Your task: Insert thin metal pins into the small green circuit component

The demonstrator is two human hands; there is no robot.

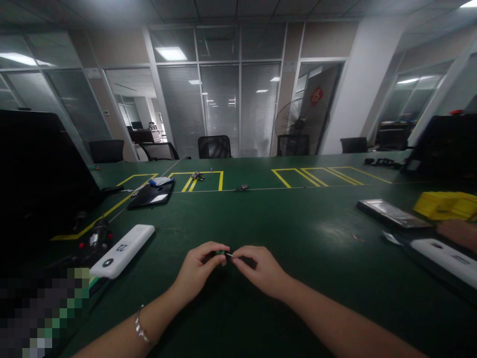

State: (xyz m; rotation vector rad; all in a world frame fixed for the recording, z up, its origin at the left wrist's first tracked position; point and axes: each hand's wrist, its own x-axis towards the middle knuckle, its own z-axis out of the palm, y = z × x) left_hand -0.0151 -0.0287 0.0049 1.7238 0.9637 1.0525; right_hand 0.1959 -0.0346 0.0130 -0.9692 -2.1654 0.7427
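My left hand (203,266) pinches a small green piece (220,252), perhaps a circuit board, between thumb and fingers. Only its edge shows; the fingertips cover the rest. My right hand (259,268) is closed on a thin, light-coloured pin-like piece (230,255) that points left toward the green piece. Whether the two pieces touch, I cannot tell. Both hands are close together, just over the green table (238,219). A metal bracelet (140,325) circles my left wrist.
On the left lie a white power bank (124,251) marked 22 and a black tablet-like slab (152,195). To the right are a flat silver-topped box (391,214), another white device (447,256), a yellow bin (445,205) and another person's hand (458,232). Small metal parts (197,176) lie farther back.
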